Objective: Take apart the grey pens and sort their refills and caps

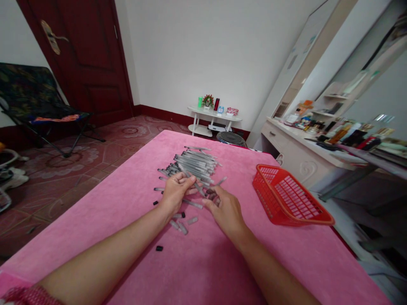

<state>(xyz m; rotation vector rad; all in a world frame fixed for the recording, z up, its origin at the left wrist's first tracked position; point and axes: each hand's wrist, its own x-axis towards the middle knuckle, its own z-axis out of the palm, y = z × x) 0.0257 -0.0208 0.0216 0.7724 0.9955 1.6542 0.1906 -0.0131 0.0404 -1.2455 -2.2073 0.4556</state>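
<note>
My left hand (176, 192) is closed around a clear, slim pen (199, 189), which slants down to the right. The pen's lower end reaches the fingertips of my right hand (225, 207), which are pinched together; what they hold there is too small to make out. Just beyond both hands lies a pile of similar clear pens (197, 163) with dark ends, mostly pointing left. Nearer to me, several loose clear caps (182, 228) are scattered below my hands. Small black pieces lie among them, one black piece (159, 248) closest to me.
A pink cloth covers the table (133, 237). An empty red plastic basket (289, 197) stands at the table's right side. Beyond it is a dresser (286, 144) crowded with bottles. A small white stand (203, 113) is against the far wall, and a folding chair (41, 101) is at left.
</note>
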